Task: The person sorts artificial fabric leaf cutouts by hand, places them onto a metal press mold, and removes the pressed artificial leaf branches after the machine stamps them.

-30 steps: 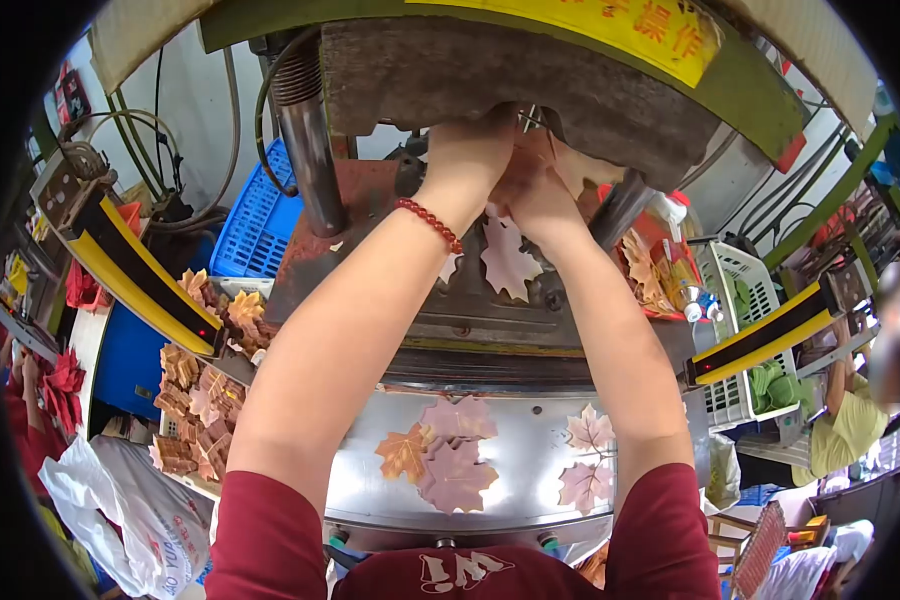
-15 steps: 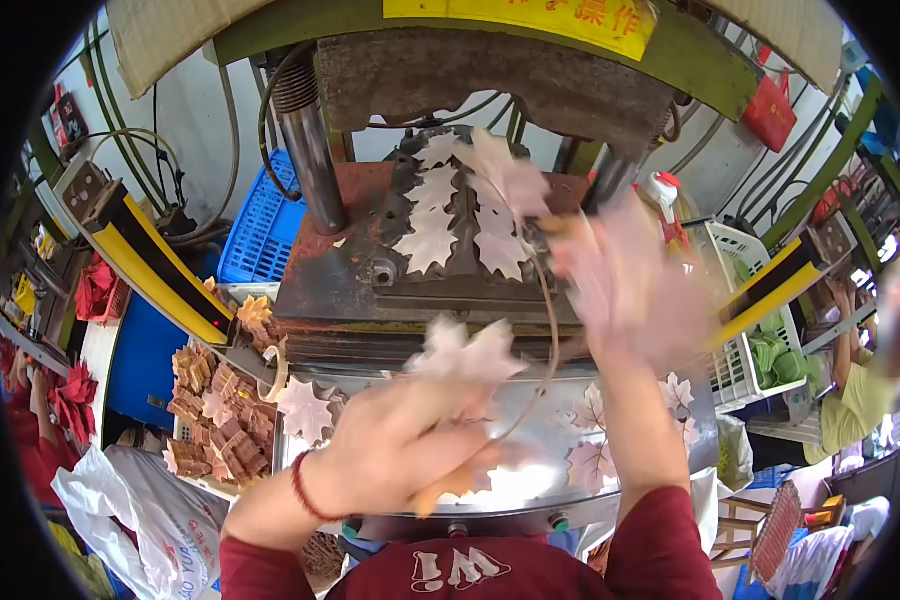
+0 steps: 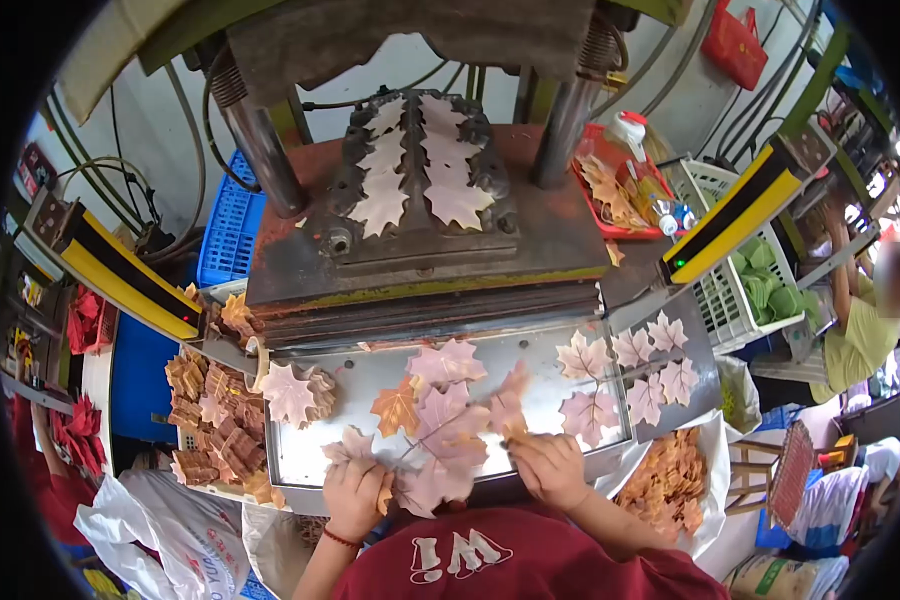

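On the metal tray (image 3: 300, 465), just in front of my body, lies a cluster of pale pink artificial maple leaves (image 3: 440, 425) on a thin stem. At its near left edge my left hand (image 3: 355, 497) is closed on a pale leaf (image 3: 349, 446), with a bit of orange showing by the fingers. My right hand (image 3: 550, 468) pinches a slightly blurred orange-pink leaf (image 3: 510, 400) at the cluster's right side. An orange leaf (image 3: 397, 407) rests among the pink ones. Beyond, two rows of pale leaves (image 3: 452, 150) lie on the press mould (image 3: 420, 250).
Stacked orange-brown leaves (image 3: 220, 410) fill a box at the left. Veined pink leaf sprays (image 3: 587, 400) lie on the right. Yellow-black sensor bars (image 3: 735, 215) flank the press. A red basket (image 3: 595, 200) holds leaves and bottles; a white bag (image 3: 715, 450) holds more leaves.
Both hands have come down towards my body, the right one from near the mould. The leaf spray that hung in front of the press now lies on the tray. My view has shifted.
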